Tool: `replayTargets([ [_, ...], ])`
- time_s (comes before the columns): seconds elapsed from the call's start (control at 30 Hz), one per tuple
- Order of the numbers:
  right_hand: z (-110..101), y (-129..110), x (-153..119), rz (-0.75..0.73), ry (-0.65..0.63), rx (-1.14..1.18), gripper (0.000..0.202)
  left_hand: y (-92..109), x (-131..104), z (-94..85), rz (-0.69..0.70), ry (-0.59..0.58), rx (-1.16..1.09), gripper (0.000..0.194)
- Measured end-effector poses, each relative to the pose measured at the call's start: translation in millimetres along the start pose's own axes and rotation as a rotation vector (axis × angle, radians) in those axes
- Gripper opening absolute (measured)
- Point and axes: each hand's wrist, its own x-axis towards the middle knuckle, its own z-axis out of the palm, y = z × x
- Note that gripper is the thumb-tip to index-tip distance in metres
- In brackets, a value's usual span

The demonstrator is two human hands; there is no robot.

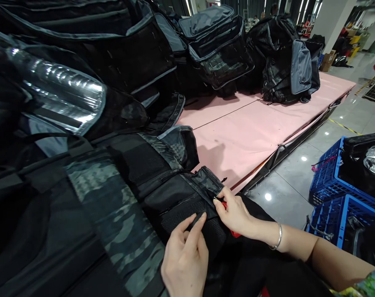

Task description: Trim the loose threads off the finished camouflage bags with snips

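A black backpack (156, 198) with camouflage panels lies across the near end of the table. My left hand (186, 255) is closed in a pinch on dark fabric of the backpack, beside a mesh pocket (184, 210). To its right, my right hand (233, 210) pinches the backpack's edge near a small camouflage side pocket (207, 179). Part of a red object (224, 205) shows under my right hand, mostly hidden by the fingers and palm; its kind I cannot make out. A wide camouflage strip (116, 218) runs along the bag to the left.
The table has a pink cover (237, 128). More backpacks (218, 49) are piled along its far side, one with a silver lining (64, 90). Another backpack (286, 62) stands farther right. Blue crates (329, 173) holding black items are on the floor at the right.
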Motion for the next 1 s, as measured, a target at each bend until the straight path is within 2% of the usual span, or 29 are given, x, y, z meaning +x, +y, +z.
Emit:
replayTargets([
  [0.2, 5.9, 2.3, 5.1, -0.032, 0.035, -0.065, 0.011, 0.0, -0.4, 0.8, 0.018, -0.008, 0.031, 0.027],
  [0.37, 3.8, 3.1, 3.8, -0.069, 0.058, 0.053, 0.01, 3.3, -3.9, 2.0, -0.013, -0.026, 0.014, 0.03],
  [0.47, 0.2, 5.0, -2.9, -0.101, 0.059, 0.158, 0.011, 3.5, -4.2, -4.8, -0.046, -0.072, -0.074, 0.03],
  [0.57, -0.8, 12.4, -11.7, -0.193, 0.052, 0.186, 0.014, -5.2, 1.2, -17.4, -0.098, -0.1, -0.134, 0.033],
  [0.67, 1.3, 23.5, -17.0, -0.293, 0.032, 0.154, 0.02, -21.6, 15.4, -27.4, -0.171, -0.085, 0.059, 0.03],
  [0.7, 2.1, 27.0, -17.6, -0.313, 0.021, 0.151, 0.022, -26.8, 22.2, -28.6, -0.204, -0.114, 0.157, 0.03],
  [0.77, 3.3, 33.1, -17.4, -0.329, -0.013, 0.157, 0.025, -34.2, 38.4, -27.4, -0.274, -0.248, 0.31, 0.03],
  [0.9, 3.7, 41.0, -14.7, -0.272, -0.071, 0.171, 0.033, -40.7, 73.8, -14.7, -0.311, -0.583, 0.37, 0.025],
  [1.0, 4.1, 45.2, -11.0, -0.187, -0.053, 0.179, 0.037, -46.4, 90.7, -5.9, -0.294, -0.652, 0.333, 0.022],
])
